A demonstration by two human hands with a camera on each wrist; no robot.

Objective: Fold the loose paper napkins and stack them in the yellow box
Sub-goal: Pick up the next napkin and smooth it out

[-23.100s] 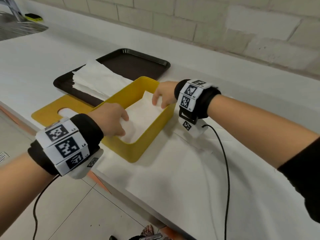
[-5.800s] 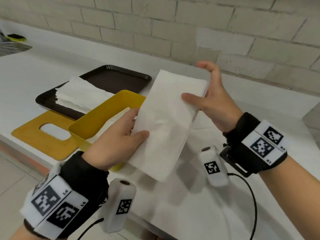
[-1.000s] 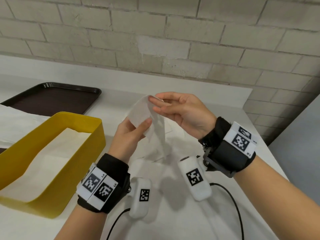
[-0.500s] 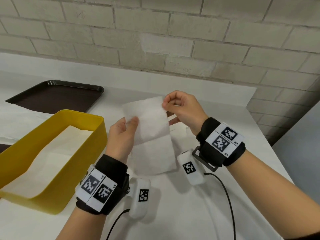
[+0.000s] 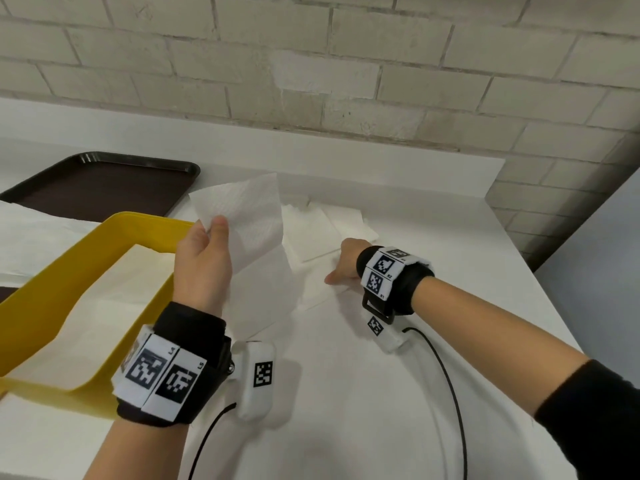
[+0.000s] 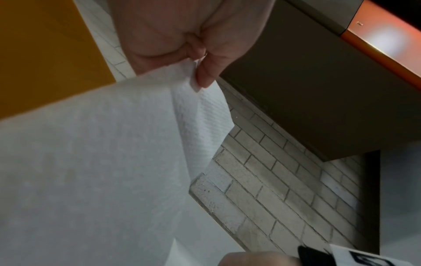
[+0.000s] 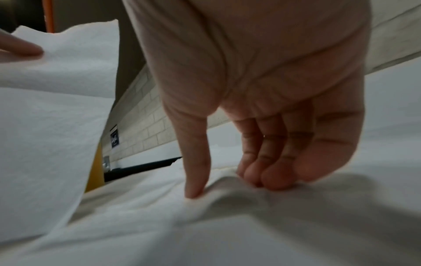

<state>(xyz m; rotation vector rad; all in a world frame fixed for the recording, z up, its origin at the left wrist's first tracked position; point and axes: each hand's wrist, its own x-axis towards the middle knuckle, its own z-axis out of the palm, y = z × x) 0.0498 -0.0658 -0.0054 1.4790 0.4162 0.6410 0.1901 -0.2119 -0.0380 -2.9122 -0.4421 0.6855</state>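
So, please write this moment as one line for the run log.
left hand: pinches napkin beside yellow box | right hand: pinching next napkin on counter | held napkin not yet in box

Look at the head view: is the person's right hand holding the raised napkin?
No, only the left hand pinches the raised napkin; the right hand is down on napkins lying on the counter.

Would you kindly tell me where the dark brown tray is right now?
In the head view the dark brown tray sits at the far left of the white counter, behind the yellow box and below the brick wall.
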